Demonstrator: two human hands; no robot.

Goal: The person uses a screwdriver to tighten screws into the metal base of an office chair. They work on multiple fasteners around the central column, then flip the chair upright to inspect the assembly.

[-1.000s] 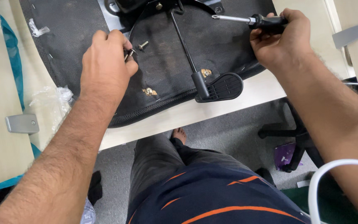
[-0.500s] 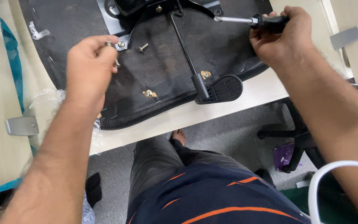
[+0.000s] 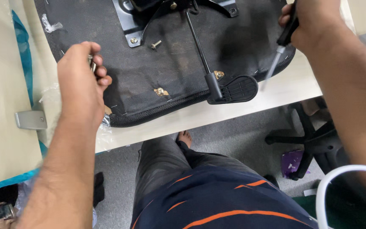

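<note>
- Looking down from your head camera, you see a pale table (image 3: 242,112) with an upturned chair seat (image 3: 178,72) lying on it, black fabric underside up, filling the frame from nine to two o'clock.
- At nine o'clock, a small grey metal bracket (image 3: 31,120) sits on the pale surface to the left, with a teal strip (image 3: 22,55) and some clear plastic wrap (image 3: 102,135) beside the seat's edge.
- Your left hand (image 3: 81,85) is at ten o'clock, over the seat's left edge, fingers curled shut around small metal hardware (image 3: 92,63); only a glint of metal shows between thumb and fingers, so its exact kind cannot be told.
- Just right of that hand, at eleven o'clock, a loose screw (image 3: 156,43) lies on the black fabric beside the corner of the black metal mounting plate (image 3: 130,25), which has one bolt head (image 3: 134,40) in its corner hole.
- At twelve o'clock, a thin black lever rod (image 3: 198,42) runs down from the mechanism to a ribbed black paddle handle (image 3: 234,90) at the seat's near edge.
- Two brass-coloured fittings (image 3: 161,91) sit in the fabric near that edge.
- Your right hand (image 3: 314,25) is at one o'clock, clamped around the black handle of a screwdriver (image 3: 276,55); its shaft points down and to the left, blurred, tip over the table just off the seat's right edge.
- Your two hands are well apart.
- Below, at six o'clock, your lap shows dark clothing with orange stripes (image 3: 217,195), and a black chair base (image 3: 314,144) stands on the grey floor at four o'clock.
</note>
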